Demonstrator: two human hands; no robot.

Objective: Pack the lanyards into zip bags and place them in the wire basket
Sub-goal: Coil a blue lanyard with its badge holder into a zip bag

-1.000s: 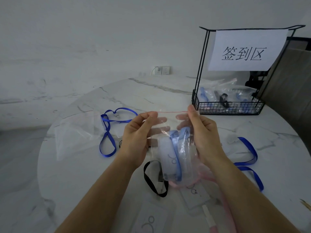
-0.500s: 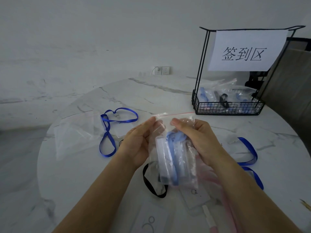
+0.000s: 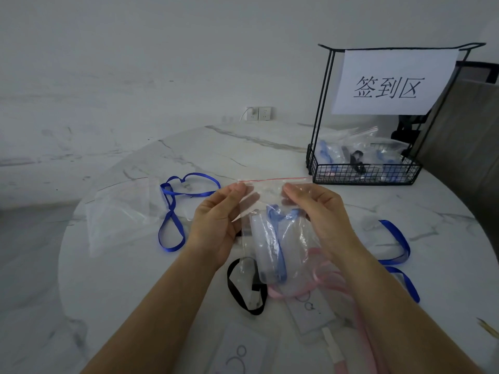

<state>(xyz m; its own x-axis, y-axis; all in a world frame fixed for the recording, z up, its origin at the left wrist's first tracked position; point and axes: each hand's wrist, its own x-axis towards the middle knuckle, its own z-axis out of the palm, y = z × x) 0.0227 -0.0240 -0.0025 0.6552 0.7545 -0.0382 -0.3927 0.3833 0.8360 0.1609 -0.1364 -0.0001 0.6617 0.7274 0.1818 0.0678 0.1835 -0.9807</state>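
Lanyard (image 3: 279,255), head view: blue, found packed inside a clear zip bag (image 3: 294,238), folded beside a pale card holder (image 3: 259,236). The bag hung upright above the table (image 3: 121,306), in front of the wire basket (image 3: 364,182) and to its left. The right end of the bag's red seal strip appeared just beside the basket's front left corner. Whether the seal was pressed closed could not be told.

Left hand (image 3: 216,225): thumb and fingers curled, pinching the bag's top left part just under the seal strip. Right hand (image 3: 324,211): thumb and fingers likewise curled, pinching the top right part.

Wire basket: stood at the far right of the table and held several packed bags (image 3: 348,149) with blue and black contents. A white paper sign (image 3: 391,82) with three printed characters hung from its tall frame.

Loose items, all on the table nearer the person than the basket:
- A second blue lanyard (image 3: 172,211) lay well to the basket's left, with a heap of spare zip bags (image 3: 118,217) further left again.
- A third blue lanyard (image 3: 397,244) lay in front of the basket's right half.
- A black lanyard (image 3: 237,290) and a pink lanyard (image 3: 324,276) lay beneath the held bag, with a white card (image 3: 310,314) beside the pink one.
- Another white card (image 3: 243,354) lay at the lower edge of the view.

A wall socket (image 3: 259,113) sat behind the table, left of the basket.
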